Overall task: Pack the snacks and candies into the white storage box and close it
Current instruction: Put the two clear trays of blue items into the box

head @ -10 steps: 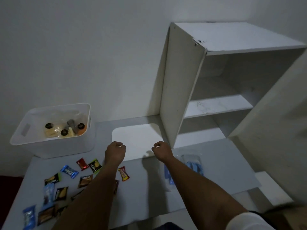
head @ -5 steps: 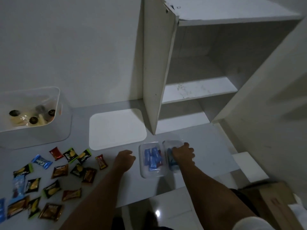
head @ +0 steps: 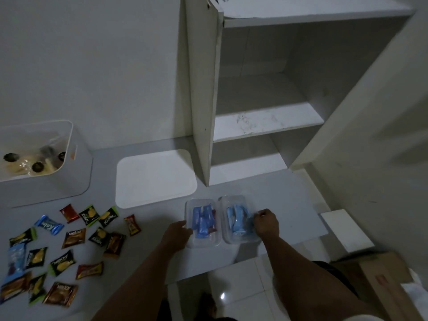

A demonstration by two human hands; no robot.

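A person's two hands meet a pair of clear plastic trays on a grey table in dim light. The left hand [head: 177,235] touches the near left edge of the left tray [head: 202,223], which holds blue wrapped candies; its fingertips are hidden behind the knuckles, so how far they curl cannot be told. The right hand [head: 266,222] grips the right side of the right tray [head: 238,220], fingers curled over its edge, more blue packets blurred inside. The two trays lie side by side, touching. Beyond them a flat white lid [head: 155,178] rests on the table. The white storage box [head: 48,179] stands open at far left, cut off by the frame edge, with pale wrapped items and dark round shapes inside, too dim to identify. Loose candy sachets [head: 69,239] lie scattered in front of it, some cropped at the left edge. A white shelf unit [head: 203,89] stands behind the trays.
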